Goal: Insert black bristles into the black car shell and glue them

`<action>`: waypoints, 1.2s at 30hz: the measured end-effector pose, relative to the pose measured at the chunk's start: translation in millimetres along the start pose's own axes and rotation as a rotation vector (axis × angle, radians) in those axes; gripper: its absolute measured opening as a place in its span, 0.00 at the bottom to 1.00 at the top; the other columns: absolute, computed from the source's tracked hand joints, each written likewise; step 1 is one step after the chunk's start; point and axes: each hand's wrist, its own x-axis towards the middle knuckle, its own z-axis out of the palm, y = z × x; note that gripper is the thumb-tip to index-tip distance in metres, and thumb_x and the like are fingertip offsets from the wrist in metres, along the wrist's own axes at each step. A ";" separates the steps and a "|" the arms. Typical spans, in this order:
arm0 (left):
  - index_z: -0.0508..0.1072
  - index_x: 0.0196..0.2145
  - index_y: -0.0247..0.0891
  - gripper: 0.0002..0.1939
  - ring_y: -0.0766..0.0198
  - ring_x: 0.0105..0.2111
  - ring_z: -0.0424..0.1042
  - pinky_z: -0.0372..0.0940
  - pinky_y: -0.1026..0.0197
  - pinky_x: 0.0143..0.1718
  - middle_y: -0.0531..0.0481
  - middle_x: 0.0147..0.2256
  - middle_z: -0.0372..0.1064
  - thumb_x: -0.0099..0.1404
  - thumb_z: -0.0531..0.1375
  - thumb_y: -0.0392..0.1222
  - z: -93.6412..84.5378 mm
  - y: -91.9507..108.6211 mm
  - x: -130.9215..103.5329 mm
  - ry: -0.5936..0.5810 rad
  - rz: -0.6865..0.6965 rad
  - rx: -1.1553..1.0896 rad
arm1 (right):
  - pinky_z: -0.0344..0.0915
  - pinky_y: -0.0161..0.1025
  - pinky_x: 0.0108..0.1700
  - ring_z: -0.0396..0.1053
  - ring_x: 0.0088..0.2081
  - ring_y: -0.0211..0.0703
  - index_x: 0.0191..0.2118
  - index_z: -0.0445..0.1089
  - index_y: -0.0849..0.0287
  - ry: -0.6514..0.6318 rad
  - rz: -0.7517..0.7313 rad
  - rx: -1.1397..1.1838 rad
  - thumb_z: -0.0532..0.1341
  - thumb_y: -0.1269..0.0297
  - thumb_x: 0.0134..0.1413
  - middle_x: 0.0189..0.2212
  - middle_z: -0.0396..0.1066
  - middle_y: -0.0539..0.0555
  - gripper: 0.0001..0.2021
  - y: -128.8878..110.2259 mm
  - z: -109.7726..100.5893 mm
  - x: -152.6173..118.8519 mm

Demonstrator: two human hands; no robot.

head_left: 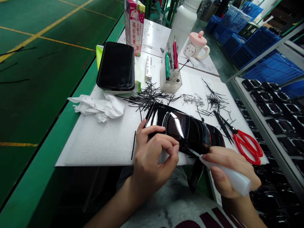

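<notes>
A glossy black model car (pixel 175 123) lies across the front of the white foam-topped table. My left hand (pixel 155 152) rests against its near side. Thumb and a fingertip there are pinched together, on something too small to make out, while other fingers lie on the bodywork. My right hand (pixel 235 171) is wrapped round a translucent white glue bottle (pixel 234 179). Its thin nozzle points left and meets the car's near side, close to my left fingertips. A black door-like panel (pixel 196 175) hangs below the car, over the table's front edge.
Red-handled scissors (pixel 247 145) lie to the right, beside loose black strips (pixel 215 98). More strips (pixel 150 96) are heaped behind the car. Crumpled tissue (pixel 99 106), a phone (pixel 116 65), a pen holder (pixel 171 84), a mug (pixel 196 46) and a bottle (pixel 184 25) stand around.
</notes>
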 end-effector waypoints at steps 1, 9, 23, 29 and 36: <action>0.60 0.31 0.42 0.16 0.64 0.47 0.71 0.51 0.45 0.71 0.61 0.30 0.77 0.63 0.62 0.25 0.0 0.0 0.1 0.000 0.001 0.000 | 0.65 0.40 0.25 0.66 0.22 0.41 0.36 0.72 0.60 -0.003 0.002 0.002 0.58 0.72 0.62 0.20 0.64 0.48 0.06 -0.1 -0.3 0.0; 0.60 0.31 0.43 0.16 0.63 0.47 0.71 0.53 0.44 0.70 0.61 0.30 0.77 0.63 0.62 0.26 -0.2 0.5 0.2 -0.003 0.002 0.014 | 0.65 0.40 0.24 0.67 0.21 0.41 0.38 0.72 0.59 0.023 -0.008 -0.001 0.57 0.71 0.62 0.19 0.65 0.48 0.06 0.4 0.1 -0.4; 0.60 0.31 0.42 0.16 0.63 0.47 0.70 0.55 0.44 0.69 0.60 0.30 0.76 0.63 0.62 0.26 -0.1 -0.2 0.2 -0.007 0.017 0.027 | 0.64 0.38 0.22 0.66 0.20 0.40 0.37 0.71 0.58 -0.001 0.023 0.018 0.58 0.71 0.63 0.20 0.65 0.49 0.05 -1.5 -1.2 1.1; 0.60 0.31 0.43 0.16 0.62 0.46 0.71 0.55 0.42 0.69 0.59 0.30 0.77 0.63 0.62 0.26 0.1 -0.7 0.1 -0.003 0.024 0.041 | 0.64 0.39 0.22 0.67 0.20 0.41 0.37 0.73 0.58 0.034 0.024 0.022 0.59 0.71 0.62 0.20 0.67 0.49 0.06 -0.6 0.4 0.2; 0.60 0.31 0.43 0.15 0.61 0.46 0.71 0.55 0.43 0.69 0.59 0.30 0.76 0.64 0.62 0.27 0.8 -1.3 -0.6 0.007 0.012 0.042 | 0.65 0.44 0.22 0.70 0.22 0.47 0.38 0.76 0.55 0.239 0.108 0.109 0.59 0.61 0.64 0.21 0.70 0.51 0.09 3.4 -5.6 -20.6</action>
